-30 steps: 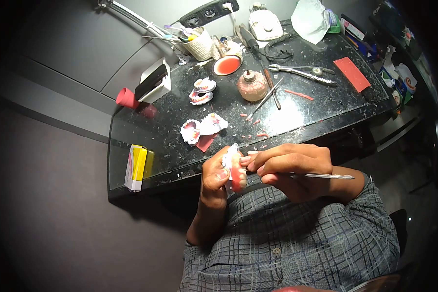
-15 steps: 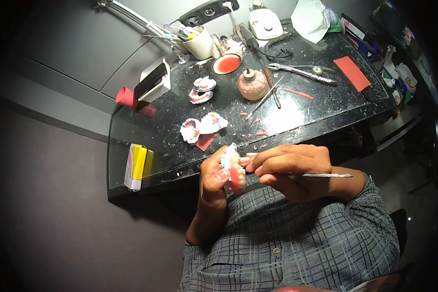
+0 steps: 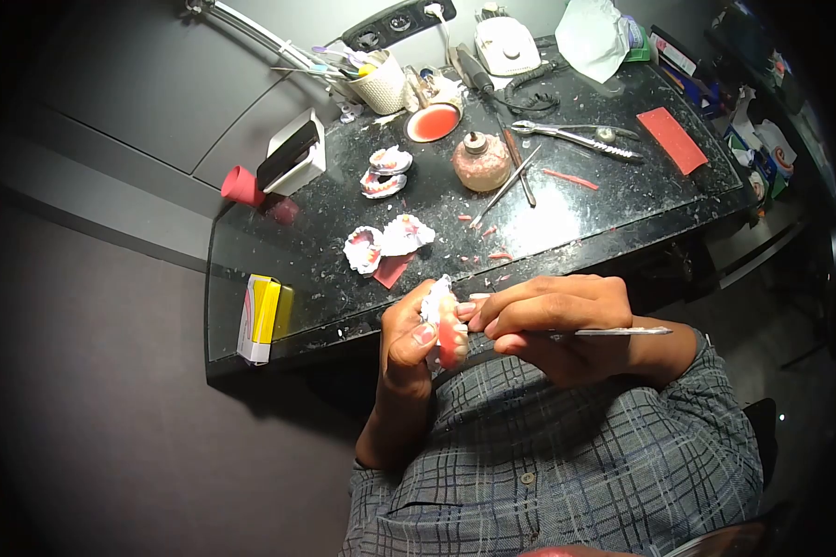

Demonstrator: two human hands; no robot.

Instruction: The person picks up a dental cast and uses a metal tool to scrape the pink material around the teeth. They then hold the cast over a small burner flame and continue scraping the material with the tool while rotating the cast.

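My left hand (image 3: 409, 339) grips a dental cast (image 3: 450, 336) with pink wax and a row of pale teeth, thumb pressed on its near side. Its white plaster edge points up toward the desk. My right hand (image 3: 562, 320) holds a thin metal wax carver (image 3: 622, 331) like a pen, the handle sticking out to the right. Fingertips of the right hand touch or nearly touch the teeth side of the cast. The carver's working tip is hidden behind the fingers. Just beyond the left hand, more plaster casts (image 3: 407, 234) lie by a piece of red wax (image 3: 394, 270).
On the black desk stand a spirit burner (image 3: 481, 162), a dish of red wax (image 3: 434, 122), another pair of casts (image 3: 385, 172), pliers (image 3: 576, 136), and a red wax sheet (image 3: 672, 140). A yellow-and-white box (image 3: 259, 318) rests at the left edge. Wax scraps (image 3: 500, 255) are scattered near the front.
Almost nothing differs. The carver's handle has shifted very slightly in my right hand; both hands and the cast keep their places.
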